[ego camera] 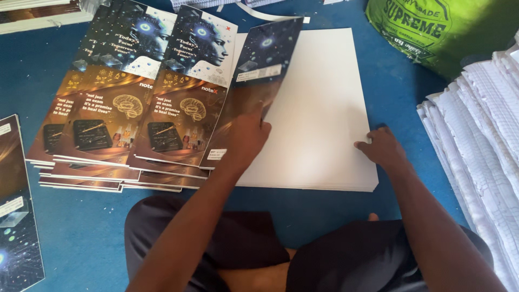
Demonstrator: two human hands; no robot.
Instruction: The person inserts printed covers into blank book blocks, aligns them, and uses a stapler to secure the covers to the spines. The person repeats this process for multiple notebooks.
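The left hand (246,138) pinches, as far as the angle shows, the lower edge of a printed cover sheet (258,81) that tilts up above the white sheet stack (319,108), while the right hand (383,147) rests half-curled on that stack's right edge.

Scene dimly lit overall; daylight admitted from upper right. Green sack (427,27) brightly struck, white sheet stack (319,108) softly lit. Faint sheen noted on glossy covers (135,108). Lower foreground shadowed. Slight softness throughout; mild edge distortion observed.
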